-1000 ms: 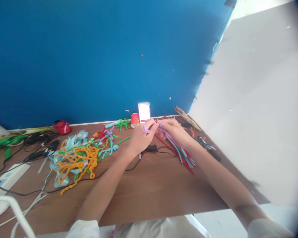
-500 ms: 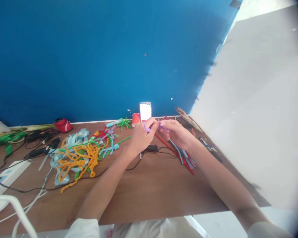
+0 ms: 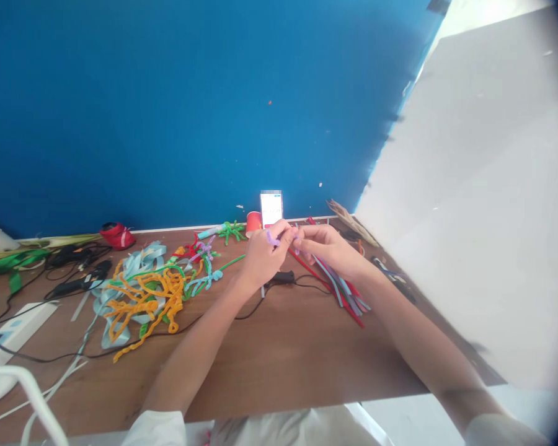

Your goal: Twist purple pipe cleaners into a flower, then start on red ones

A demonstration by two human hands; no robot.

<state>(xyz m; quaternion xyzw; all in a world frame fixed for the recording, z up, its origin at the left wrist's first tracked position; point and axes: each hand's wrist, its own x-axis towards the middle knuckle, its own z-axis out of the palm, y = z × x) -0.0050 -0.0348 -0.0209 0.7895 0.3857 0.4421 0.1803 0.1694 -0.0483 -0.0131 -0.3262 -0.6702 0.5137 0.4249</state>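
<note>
A purple pipe cleaner [image 3: 273, 238] is pinched between my two hands above the middle of the table. My left hand [image 3: 266, 253] is closed on it, and one bent end pokes out over the knuckles. Thumb and fingers of my right hand [image 3: 324, 245] are pressed together on the other part, close to the left fingertips. Most of the purple piece is hidden by the fingers. Below and behind the right hand lies a bundle of loose pipe cleaners [image 3: 338, 288] in red, grey and blue.
A lit phone [image 3: 272, 208] stands against the blue wall beside a red cup [image 3: 253, 222]. Orange pipe cleaners [image 3: 153, 297] tangle with pale blue ribbon [image 3: 114, 325] at left. A power strip [image 3: 16, 331] and black cables lie further left. Dry husks [image 3: 351, 223] rest at back right.
My right fingers have curled in and shifted their grip on the purple pipe cleaner; its end, which stuck out beneath them, now shows less. The left hand has barely moved.
</note>
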